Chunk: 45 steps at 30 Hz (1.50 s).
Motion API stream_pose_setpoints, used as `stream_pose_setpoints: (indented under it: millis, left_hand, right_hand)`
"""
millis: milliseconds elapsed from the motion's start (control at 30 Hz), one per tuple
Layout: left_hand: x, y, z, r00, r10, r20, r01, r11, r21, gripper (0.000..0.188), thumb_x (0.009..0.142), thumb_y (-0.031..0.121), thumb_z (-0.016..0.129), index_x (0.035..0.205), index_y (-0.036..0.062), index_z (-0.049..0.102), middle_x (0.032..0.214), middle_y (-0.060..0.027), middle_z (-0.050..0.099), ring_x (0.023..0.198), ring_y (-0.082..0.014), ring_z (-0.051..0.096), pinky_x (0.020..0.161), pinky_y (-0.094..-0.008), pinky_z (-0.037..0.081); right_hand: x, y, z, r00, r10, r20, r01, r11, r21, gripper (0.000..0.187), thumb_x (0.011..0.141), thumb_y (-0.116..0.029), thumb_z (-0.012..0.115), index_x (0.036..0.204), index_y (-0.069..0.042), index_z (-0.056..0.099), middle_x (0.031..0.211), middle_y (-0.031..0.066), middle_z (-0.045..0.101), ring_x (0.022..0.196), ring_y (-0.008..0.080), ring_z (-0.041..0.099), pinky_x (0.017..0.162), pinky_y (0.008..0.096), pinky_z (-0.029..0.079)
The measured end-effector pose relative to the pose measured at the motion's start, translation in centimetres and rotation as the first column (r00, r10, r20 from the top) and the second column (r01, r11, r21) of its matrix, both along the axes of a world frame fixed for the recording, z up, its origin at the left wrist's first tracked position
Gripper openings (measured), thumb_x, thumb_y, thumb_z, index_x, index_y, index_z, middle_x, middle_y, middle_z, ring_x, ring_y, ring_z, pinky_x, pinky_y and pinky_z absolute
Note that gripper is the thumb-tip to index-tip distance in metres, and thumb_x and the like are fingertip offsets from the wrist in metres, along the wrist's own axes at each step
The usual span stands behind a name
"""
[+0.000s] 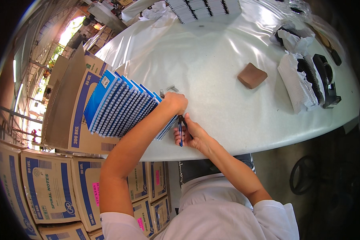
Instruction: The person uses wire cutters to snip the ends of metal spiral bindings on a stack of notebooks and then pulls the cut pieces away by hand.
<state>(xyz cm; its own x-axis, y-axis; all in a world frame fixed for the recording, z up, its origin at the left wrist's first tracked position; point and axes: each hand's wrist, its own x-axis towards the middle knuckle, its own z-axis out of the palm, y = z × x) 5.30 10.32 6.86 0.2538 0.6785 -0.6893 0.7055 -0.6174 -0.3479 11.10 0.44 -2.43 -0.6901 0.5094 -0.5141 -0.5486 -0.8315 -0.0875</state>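
My right hand [193, 133] is wrapped round a small pair of pliers [181, 136] with blue and dark handles, its head pointing up toward my left hand. Closed and bent over at the wrist, my left hand [177, 103] meets the pliers' head at the corner of the nearest spiral notebook [165, 129]. What its fingers grip is hidden under the hand. To the left, a fanned row of blue-covered spiral notebooks [124, 106] lies with the bindings facing up, partly covered by my left forearm. Short loose wire coils [172, 88] rest just beyond my left hand.
An open cardboard box [78, 120] stands left of the notebooks, above stacked closed boxes [52, 188]. On the white table [216, 88] are a brown block [252, 76], a black hole punch-like device [327, 82], crumpled white paper [296, 82] and more bound notebooks [204, 10] at the far edge.
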Motion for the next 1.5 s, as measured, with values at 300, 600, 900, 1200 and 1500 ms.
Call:
stream_pose_setpoints:
  millis: [300,600,900,1200,1500]
  left_hand:
    - [0.6,-0.7,-0.3,0.998,-0.027,0.065,0.022,0.996,0.084,0.052,0.077,0.02,0.073,0.119,-0.0039,0.055,0.118,-0.0182,0.062,0.109,-0.0339,0.062,0.086,-0.0459,0.053]
    - [-0.6,0.1,-2.0,0.99,-0.024,0.142,0.005,0.991,0.131,0.043,0.074,0.021,0.075,0.113,0.0051,0.067,0.122,-0.0125,0.062,0.112,-0.034,0.061,0.088,-0.0595,0.05]
    - [-0.5,0.5,-2.5,0.993,-0.053,0.104,0.04,0.992,0.121,0.039,0.075,0.021,0.074,0.111,0.0061,0.068,0.119,-0.0124,0.063,0.108,-0.0339,0.063,0.084,-0.0565,0.053]
    - [-0.6,-0.7,-2.4,0.968,-0.105,0.23,0.052,0.973,0.226,0.039,0.076,0.013,0.071,0.113,0.0017,0.065,0.116,-0.0128,0.062,0.106,-0.0329,0.063,0.081,-0.0445,0.055]
    - [-0.2,-5.1,-4.6,0.921,-0.166,0.352,-0.061,0.832,0.551,0.059,0.082,0.006,0.059,0.139,0.0019,0.044,0.151,-0.018,0.031,0.136,-0.0424,0.033,0.103,-0.0601,0.036]
  right_hand:
    - [0.0,-0.1,0.1,1.0,-0.002,0.022,0.002,1.0,-0.001,0.07,0.091,-0.073,0.028,0.083,-0.005,0.042,0.062,0.0012,0.035,0.05,0.0139,0.032,0.044,0.0286,0.032]
    - [0.4,-0.7,0.4,0.986,0.021,0.166,-0.04,0.993,0.113,0.079,0.09,-0.072,0.031,0.092,0.004,0.053,0.071,0.012,0.054,0.062,0.0258,0.057,0.06,0.0419,0.054]
    - [0.3,-0.3,0.3,0.999,0.015,0.052,-0.016,1.0,0.019,0.071,0.091,-0.072,0.03,0.083,-0.003,0.046,0.064,0.0019,0.04,0.051,0.0142,0.036,0.046,0.0283,0.035]
    - [6.1,-2.3,2.4,0.785,-0.022,0.619,-0.33,0.83,0.449,0.064,0.092,-0.065,0.045,0.078,-0.002,0.048,0.064,0.004,0.044,0.049,0.0166,0.039,0.044,0.0302,0.034]
    - [16.0,2.6,2.2,-0.16,-0.978,0.132,-0.97,0.181,0.163,0.059,0.087,-0.05,0.06,0.115,0.002,0.059,0.128,0.021,0.052,0.124,0.0332,0.046,0.102,0.0431,0.037]
